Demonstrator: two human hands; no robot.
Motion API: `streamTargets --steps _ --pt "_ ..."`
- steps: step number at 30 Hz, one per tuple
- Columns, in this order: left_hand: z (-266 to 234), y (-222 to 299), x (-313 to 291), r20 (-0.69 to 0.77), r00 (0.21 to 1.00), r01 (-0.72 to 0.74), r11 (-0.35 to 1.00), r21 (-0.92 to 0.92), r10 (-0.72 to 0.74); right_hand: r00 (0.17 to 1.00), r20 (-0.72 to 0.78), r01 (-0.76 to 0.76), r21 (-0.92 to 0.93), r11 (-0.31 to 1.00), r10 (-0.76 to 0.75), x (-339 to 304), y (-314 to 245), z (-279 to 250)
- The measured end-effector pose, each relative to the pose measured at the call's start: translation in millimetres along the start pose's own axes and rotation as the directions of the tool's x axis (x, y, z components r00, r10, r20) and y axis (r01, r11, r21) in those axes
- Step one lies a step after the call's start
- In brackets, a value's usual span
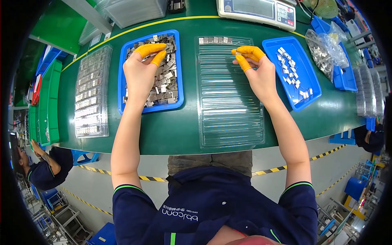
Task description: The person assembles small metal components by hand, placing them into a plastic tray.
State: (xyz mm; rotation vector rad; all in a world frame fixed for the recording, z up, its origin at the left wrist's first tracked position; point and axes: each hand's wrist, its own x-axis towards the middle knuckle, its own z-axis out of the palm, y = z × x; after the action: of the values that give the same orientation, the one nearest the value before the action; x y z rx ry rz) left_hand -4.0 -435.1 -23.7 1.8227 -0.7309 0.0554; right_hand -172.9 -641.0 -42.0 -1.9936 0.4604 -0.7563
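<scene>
Both hands wear yellow finger cots on thumb and forefinger. My left hand (141, 73) is over a blue tray (179, 81) heaped with small silvery metal parts (164, 79). Its thumb and forefinger are apart, with nothing plainly between them. A clear plastic blister tray (230, 141) with long ridges lies in front of me, a short row of small metal parts (215, 40) in its top slot. Above the blister tray's right side, my right hand (259, 69) is closed in a pinch on a small pale piece (238, 53), mostly hidden by the fingertips.
To the right stands a blue tray (302, 104) with several small white parts (290, 69). A filled clear tray (92, 90) lies at the left. A digital scale (257, 12) and a clear plastic bin (136, 12) stand at the back. Green bins (50, 106) line the left edge.
</scene>
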Motion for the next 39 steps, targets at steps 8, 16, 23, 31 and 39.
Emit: streamTargets --steps 8,16,23,31,39 --pt "33 40 -49 0.192 0.977 -0.023 0.945 -0.325 0.090 0.971 0.142 0.190 0.017 0.982 -0.191 -20 -32 13" --pt "38 47 -73 0.113 0.833 -0.523 0.837 -0.161 0.542 0.857 0.422 0.257 0.151 0.955 -0.297 -36 -27 20" --pt "43 42 -71 0.162 0.851 -0.460 0.858 -0.229 0.500 0.860 0.472 0.069 0.271 0.960 -0.195 -35 -24 16" --pt "41 42 -63 0.229 0.906 -0.327 0.932 -0.156 0.356 0.868 0.450 0.141 0.182 0.973 -0.210 -27 -24 7" --pt "38 35 -66 0.228 0.949 -0.183 0.969 -0.169 0.219 0.926 0.346 0.099 0.163 0.982 -0.151 -31 -28 7"
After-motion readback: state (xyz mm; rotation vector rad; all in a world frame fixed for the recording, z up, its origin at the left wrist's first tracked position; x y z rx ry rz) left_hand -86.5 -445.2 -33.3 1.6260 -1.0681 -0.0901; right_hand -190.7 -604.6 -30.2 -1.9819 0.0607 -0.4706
